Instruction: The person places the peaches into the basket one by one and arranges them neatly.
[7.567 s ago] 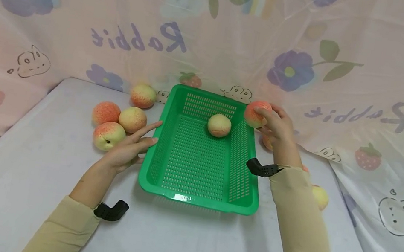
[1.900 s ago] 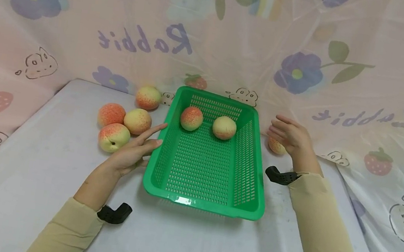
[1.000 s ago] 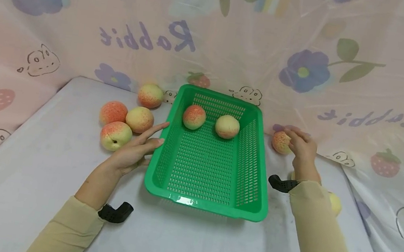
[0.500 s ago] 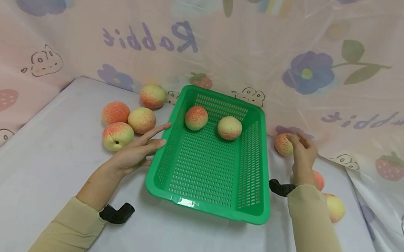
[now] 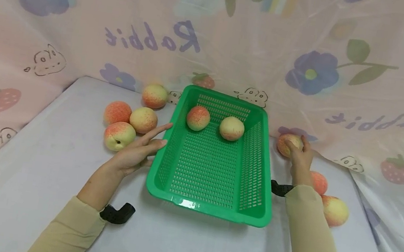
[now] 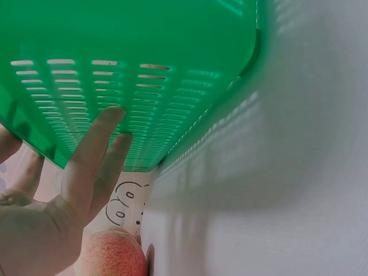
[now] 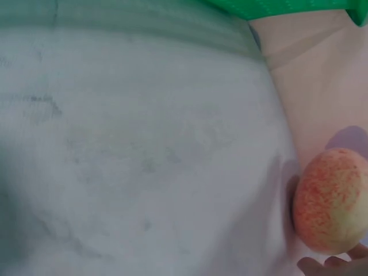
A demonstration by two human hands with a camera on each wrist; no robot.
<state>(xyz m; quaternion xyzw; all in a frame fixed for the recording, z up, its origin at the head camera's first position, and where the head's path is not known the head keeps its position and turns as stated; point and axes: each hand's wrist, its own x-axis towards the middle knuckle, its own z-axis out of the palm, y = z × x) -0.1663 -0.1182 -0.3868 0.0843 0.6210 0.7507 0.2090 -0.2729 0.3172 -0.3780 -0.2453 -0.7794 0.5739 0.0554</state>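
Observation:
A green plastic basket (image 5: pixel 209 213) with slotted walls stands mid-table, holding a red-flushed peach (image 5: pixel 198 118) and a pale peach (image 5: pixel 231 128). My left hand (image 5: pixel 134 153) rests against its left side with fingers extended. In the left wrist view, fingertips (image 6: pixel 112 115) touch the slotted outer wall. Right of the basket, my right hand (image 5: pixel 301 159) has thumb and fingers around a yellow-red peach (image 5: pixel 285 144) lying on the table by the backdrop. In the right wrist view, that peach (image 7: pixel 330 201) shows at the right edge, with fingertips (image 7: pixel 310 265) at its underside.
Left of the basket lie several peaches: a red one (image 5: pixel 117 113), a yellow one (image 5: pixel 143 120), one with a dark stem pit (image 5: pixel 119 136) and one farther back (image 5: pixel 154 96). Beside my right forearm are a pink peach (image 5: pixel 319 183) and a yellow peach (image 5: pixel 334 211). A printed cloth (image 5: pixel 237 40) rises behind.
The red-flushed peach that my right hand held above the basket now lies inside it. My right hand has since moved to the peach on the right. The left hand stays at the basket.

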